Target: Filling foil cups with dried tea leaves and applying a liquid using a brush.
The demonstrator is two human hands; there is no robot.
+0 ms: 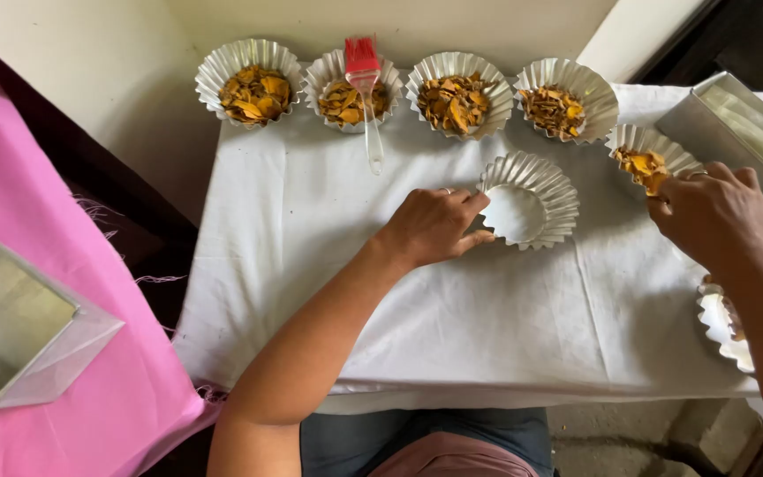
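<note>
Silvery fluted tin mould [528, 200], empty, sits mid-surface on the white cloth [311, 265], its left rim pinched by the left hand [432, 226]. The right hand [713, 215] grips a filled mould [648, 159] at the right.

Left hand [430, 225] pinches a fluted mould [529, 200] — shiny, thin metal — beside it, matt white cloth [328, 230], softly creased.

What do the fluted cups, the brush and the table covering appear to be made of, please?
Empty fluted cup, held by the left hand: probably thin bright metal, since its pleats shine; foil is possible. Brush: red bristles, likely silicone, on a see-through handle, likely plastic. White cloth: woven fabric, matte and creased.
</note>
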